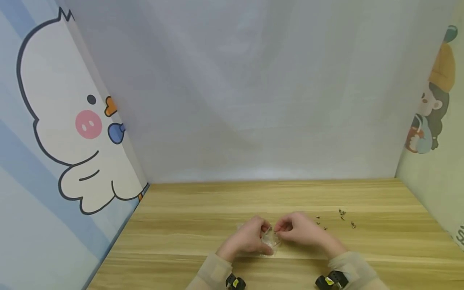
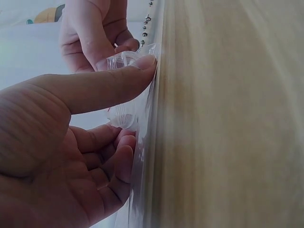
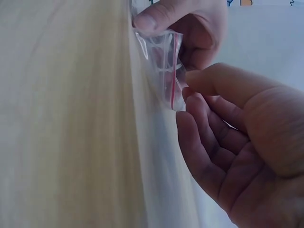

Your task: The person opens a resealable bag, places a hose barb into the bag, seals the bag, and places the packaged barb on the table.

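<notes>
A small clear zip bag with a red line along its seal lies at the middle of the table. My left hand holds this bag, its thumb on one side and curled fingers on the other, so the mouth bulges apart. My right hand is at the bag's mouth with thumb and forefinger pinched together. A small dark metal piece shows at those fingertips; its exact kind is mostly hidden by them.
Several small dark metal pieces lie scattered on the wooden table, right of my right hand. A pale curtain closes off the back. Printed panels stand at the left and right.
</notes>
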`<state>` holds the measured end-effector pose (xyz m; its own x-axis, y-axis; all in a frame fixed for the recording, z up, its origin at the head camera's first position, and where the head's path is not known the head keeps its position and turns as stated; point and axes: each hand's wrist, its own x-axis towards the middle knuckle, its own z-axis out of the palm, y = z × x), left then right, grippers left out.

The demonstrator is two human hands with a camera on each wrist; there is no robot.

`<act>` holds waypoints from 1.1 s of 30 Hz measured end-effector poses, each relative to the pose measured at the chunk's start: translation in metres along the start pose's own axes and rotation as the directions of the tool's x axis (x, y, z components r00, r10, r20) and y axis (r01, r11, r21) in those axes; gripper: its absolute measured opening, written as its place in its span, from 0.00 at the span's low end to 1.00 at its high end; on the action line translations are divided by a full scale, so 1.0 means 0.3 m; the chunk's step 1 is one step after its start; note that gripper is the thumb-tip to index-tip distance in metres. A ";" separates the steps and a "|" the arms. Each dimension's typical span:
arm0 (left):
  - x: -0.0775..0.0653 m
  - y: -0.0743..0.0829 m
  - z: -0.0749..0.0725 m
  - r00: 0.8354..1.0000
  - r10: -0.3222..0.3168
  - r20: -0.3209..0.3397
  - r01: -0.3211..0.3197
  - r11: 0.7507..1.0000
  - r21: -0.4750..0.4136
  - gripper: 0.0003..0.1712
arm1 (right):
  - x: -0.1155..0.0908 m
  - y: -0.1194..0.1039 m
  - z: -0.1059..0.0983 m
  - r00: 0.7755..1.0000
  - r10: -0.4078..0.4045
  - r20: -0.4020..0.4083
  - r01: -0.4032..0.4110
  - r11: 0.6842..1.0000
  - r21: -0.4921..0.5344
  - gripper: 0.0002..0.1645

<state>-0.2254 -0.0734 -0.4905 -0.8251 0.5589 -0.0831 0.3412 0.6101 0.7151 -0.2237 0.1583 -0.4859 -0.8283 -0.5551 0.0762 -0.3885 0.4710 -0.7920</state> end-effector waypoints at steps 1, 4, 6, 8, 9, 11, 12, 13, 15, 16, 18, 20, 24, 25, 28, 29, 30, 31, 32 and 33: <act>0.000 0.001 0.000 1.000 0.000 0.000 0.000 1.000 0.003 0.40 | 0.002 0.000 0.003 1.000 -0.006 -0.002 0.006 1.000 0.006 0.04; 0.003 0.003 0.000 1.000 -0.004 -0.001 0.004 1.000 -0.001 0.40 | 0.005 0.002 0.009 1.000 -0.008 -0.005 0.008 1.000 0.009 0.04; 0.005 0.003 -0.001 1.000 -0.006 -0.002 0.006 1.000 -0.004 0.40 | 0.007 0.002 0.011 1.000 -0.005 -0.004 0.005 1.000 0.002 0.04; 0.006 0.004 -0.002 1.000 -0.007 -0.003 0.007 1.000 -0.004 0.40 | 0.009 0.003 0.013 1.000 -0.002 -0.004 0.002 1.000 -0.007 0.04; 0.006 0.004 -0.002 1.000 -0.007 -0.004 0.007 1.000 -0.001 0.40 | 0.010 0.002 0.013 1.000 -0.001 -0.004 0.001 1.000 -0.012 0.04; 0.006 0.005 -0.004 1.000 -0.005 -0.005 0.005 1.000 0.007 0.40 | 0.012 0.001 0.014 1.000 0.001 -0.002 -0.001 1.000 -0.017 0.04; 0.006 0.005 -0.005 1.000 -0.002 -0.005 0.002 1.000 0.011 0.40 | 0.012 0.000 0.014 1.000 0.002 -0.001 -0.002 1.000 -0.019 0.04; 0.006 0.006 -0.005 1.000 -0.002 -0.005 0.002 1.000 0.014 0.40 | 0.013 -0.001 0.014 1.000 0.005 -0.001 -0.005 1.000 -0.022 0.04; 0.007 0.007 -0.005 1.000 -0.001 -0.005 0.001 1.000 0.015 0.40 | 0.013 -0.003 0.014 1.000 0.012 0.001 -0.012 1.000 -0.024 0.04; 0.008 0.007 -0.006 1.000 0.000 -0.005 0.000 1.000 0.016 0.40 | 0.013 -0.005 0.013 1.000 0.010 0.002 -0.010 1.000 -0.023 0.04; 0.009 0.008 -0.006 1.000 0.001 -0.005 -0.001 1.000 0.012 0.40 | 0.012 -0.008 0.013 1.000 0.010 0.004 -0.010 1.000 -0.018 0.04; 0.010 0.007 -0.005 1.000 0.004 -0.005 -0.004 1.000 0.008 0.40 | 0.011 -0.010 0.012 1.000 0.006 0.007 -0.006 1.000 -0.012 0.05; 0.009 0.001 -0.004 1.000 0.013 -0.004 -0.013 1.000 0.016 0.40 | 0.008 -0.010 0.014 1.000 0.004 0.014 -0.004 1.000 0.004 0.05; 0.009 0.000 -0.002 1.000 0.013 -0.003 -0.013 1.000 0.016 0.40 | 0.007 -0.009 0.014 1.000 0.003 0.016 -0.003 1.000 0.006 0.05; 0.007 0.001 -0.002 1.000 0.011 -0.002 -0.011 1.000 0.013 0.41 | 0.007 -0.006 0.015 1.000 0.004 0.017 -0.005 1.000 0.003 0.05; 0.006 0.002 -0.001 1.000 0.007 -0.002 -0.007 1.000 0.013 0.41 | 0.007 -0.005 0.015 1.000 0.006 0.016 -0.006 1.000 0.000 0.05; 0.005 0.004 0.000 1.000 0.003 -0.002 -0.003 1.000 0.009 0.40 | 0.008 -0.005 0.016 1.000 0.006 0.014 -0.006 1.000 -0.004 0.05; 0.004 0.005 0.000 1.000 0.002 -0.003 -0.002 1.000 0.009 0.40 | 0.007 -0.005 0.016 1.000 0.006 0.014 -0.006 1.000 -0.006 0.05; 0.004 0.006 -0.001 1.000 0.001 -0.004 -0.001 1.000 0.008 0.40 | 0.007 -0.005 0.017 1.000 0.006 0.013 -0.006 1.000 -0.006 0.05; 0.003 0.007 -0.001 1.000 -0.001 -0.004 0.001 1.000 0.006 0.40 | 0.007 -0.006 0.017 1.000 0.004 0.013 -0.004 1.000 -0.004 0.05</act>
<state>-0.2256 -0.0717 -0.4888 -0.8272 0.5560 -0.0811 0.3432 0.6143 0.7106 -0.2227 0.1529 -0.4873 -0.8242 -0.5626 0.0652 -0.3870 0.4754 -0.7901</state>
